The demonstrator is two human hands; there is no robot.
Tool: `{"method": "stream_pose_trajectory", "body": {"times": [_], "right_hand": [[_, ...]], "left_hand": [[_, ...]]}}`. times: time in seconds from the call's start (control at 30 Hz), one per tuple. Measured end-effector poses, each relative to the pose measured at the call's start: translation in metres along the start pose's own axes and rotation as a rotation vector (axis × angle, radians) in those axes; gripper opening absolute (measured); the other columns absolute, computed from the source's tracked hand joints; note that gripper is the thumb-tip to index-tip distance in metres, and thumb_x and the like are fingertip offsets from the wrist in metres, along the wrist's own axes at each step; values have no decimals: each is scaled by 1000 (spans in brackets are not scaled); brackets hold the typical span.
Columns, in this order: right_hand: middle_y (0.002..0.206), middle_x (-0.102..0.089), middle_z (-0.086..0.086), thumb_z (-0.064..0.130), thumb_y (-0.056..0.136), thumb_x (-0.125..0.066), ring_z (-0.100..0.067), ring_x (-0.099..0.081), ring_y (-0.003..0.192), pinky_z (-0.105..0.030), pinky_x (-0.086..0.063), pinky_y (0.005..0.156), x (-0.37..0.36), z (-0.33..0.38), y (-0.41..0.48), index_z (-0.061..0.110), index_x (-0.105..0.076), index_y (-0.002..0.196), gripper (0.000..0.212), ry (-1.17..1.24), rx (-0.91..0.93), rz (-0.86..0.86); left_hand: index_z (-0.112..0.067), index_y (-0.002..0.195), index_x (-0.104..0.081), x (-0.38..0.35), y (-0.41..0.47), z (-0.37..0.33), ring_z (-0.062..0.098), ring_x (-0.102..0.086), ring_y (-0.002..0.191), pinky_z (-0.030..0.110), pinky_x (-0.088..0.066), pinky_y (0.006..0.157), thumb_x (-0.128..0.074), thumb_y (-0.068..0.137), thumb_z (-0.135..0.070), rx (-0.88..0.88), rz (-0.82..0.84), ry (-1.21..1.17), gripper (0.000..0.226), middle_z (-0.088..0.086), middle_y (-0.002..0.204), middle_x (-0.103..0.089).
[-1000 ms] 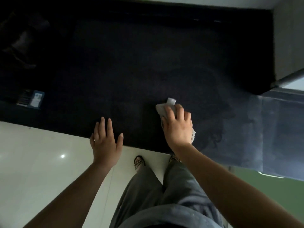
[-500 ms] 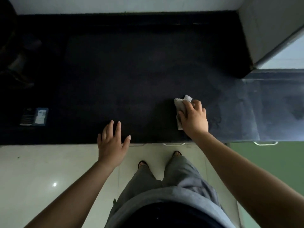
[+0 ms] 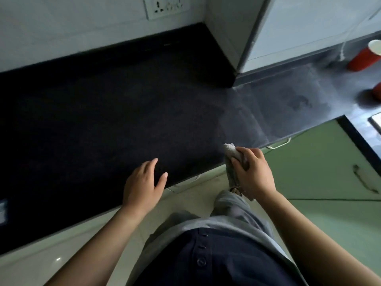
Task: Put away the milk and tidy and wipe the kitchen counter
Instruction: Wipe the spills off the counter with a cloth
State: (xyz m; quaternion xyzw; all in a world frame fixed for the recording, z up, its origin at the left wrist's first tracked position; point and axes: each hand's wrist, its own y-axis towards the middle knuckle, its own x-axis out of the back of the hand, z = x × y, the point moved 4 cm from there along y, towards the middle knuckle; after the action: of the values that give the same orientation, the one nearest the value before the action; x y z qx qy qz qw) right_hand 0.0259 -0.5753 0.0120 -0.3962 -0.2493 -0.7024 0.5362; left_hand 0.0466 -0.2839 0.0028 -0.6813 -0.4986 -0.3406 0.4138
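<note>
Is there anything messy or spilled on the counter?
Yes: blotchy smears mark the counter at its shiny right end, near the red cup, like a wet patch or dried spill. Nothing looks broken.

Home kitchen: dark counter [image 3: 107,112], wall socket [image 3: 166,6], cabinets [image 3: 321,172].

A crumpled whitish cloth [image 3: 230,151] sits gripped in the right hand [image 3: 252,174], poking out ahead of it at the front edge of the dark bench [image 3: 123,112].
</note>
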Motion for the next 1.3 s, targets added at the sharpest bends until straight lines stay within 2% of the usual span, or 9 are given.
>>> {"method": "stream_pose_trajectory", "body": {"times": [0.27, 0.57, 0.7, 0.77, 0.87, 1.03, 1.13, 1.23, 1.3], "right_hand": [[110, -55, -1, 34, 83, -63, -20, -54, 96, -23, -39, 79, 71, -85, 57, 25, -61, 113, 32, 40, -76, -96], [114, -53, -3, 37, 84, -61, -26, -55, 99, -35, -49, 76, 126, -173, 206, 25, -58, 119, 37, -26, 125, 98], [117, -49, 1, 41, 85, -58, -23, -51, 102, -32, -46, 70, 128, -173, 257, 30, -54, 121, 38, -27, 209, 139], [122, -46, 1, 39, 86, -56, -25, -47, 105, -35, -48, 70, 122, -170, 276, 32, -50, 124, 39, -34, 242, 175], [132, -40, -2, 35, 88, -54, -29, -43, 109, -38, -48, 73, 108, -171, 292, 30, -45, 129, 42, -118, 246, 285], [138, -36, -3, 35, 88, -54, -32, -42, 110, -43, -49, 79, 107, -178, 293, 29, -41, 133, 48, -125, 265, 342], [142, -34, -3, 35, 86, -57, -33, -41, 115, -44, -44, 89, 112, -182, 290, 28, -39, 136, 54, -96, 286, 344], [147, -29, -5, 33, 85, -61, -33, -34, 125, -40, -37, 99, 118, -184, 279, 23, -37, 137, 58, -94, 286, 348], [148, -27, -5, 33, 85, -61, -30, -29, 130, -39, -34, 102, 123, -181, 265, 20, -40, 135, 56, -103, 292, 304]], "left_hand": [[-7, 127, -54, -44, 67, -142, 29, -54, 115, 40, -44, 93, -50, 90, -36, -202, 10, -23, 47, 11, 126, -59], [-12, 131, -49, -117, 154, -282, 23, -48, 123, 38, -40, 99, -46, 92, -40, -179, 71, 133, 48, 5, 135, -51], [-16, 135, -45, -126, 175, -300, 24, -37, 133, 39, -36, 103, -45, 91, -44, -53, 72, 218, 53, 6, 146, -40], [-18, 141, -36, -131, 183, -301, 25, -28, 138, 41, -32, 106, -42, 91, -47, 4, 100, 266, 58, 6, 153, -29], [-22, 148, -19, -138, 189, -301, 25, -19, 142, 42, -29, 109, -39, 92, -48, 55, 139, 314, 64, 5, 157, -16], [-23, 149, -13, -140, 188, -304, 26, -15, 143, 43, -25, 112, -33, 93, -51, 99, 162, 329, 66, 5, 158, -10], [-21, 147, -22, -132, 186, -308, 22, -20, 142, 45, -24, 112, -35, 93, -49, 90, 124, 288, 63, 3, 156, -20], [-15, 142, -37, -114, 174, -320, 23, -33, 137, 43, -29, 110, -42, 92, -44, 25, 0, 164, 57, 5, 148, -39], [-14, 140, -40, -100, 159, -329, 22, -36, 135, 43, -32, 109, -37, 91, -46, -25, -84, 93, 59, 4, 145, -44]]}}
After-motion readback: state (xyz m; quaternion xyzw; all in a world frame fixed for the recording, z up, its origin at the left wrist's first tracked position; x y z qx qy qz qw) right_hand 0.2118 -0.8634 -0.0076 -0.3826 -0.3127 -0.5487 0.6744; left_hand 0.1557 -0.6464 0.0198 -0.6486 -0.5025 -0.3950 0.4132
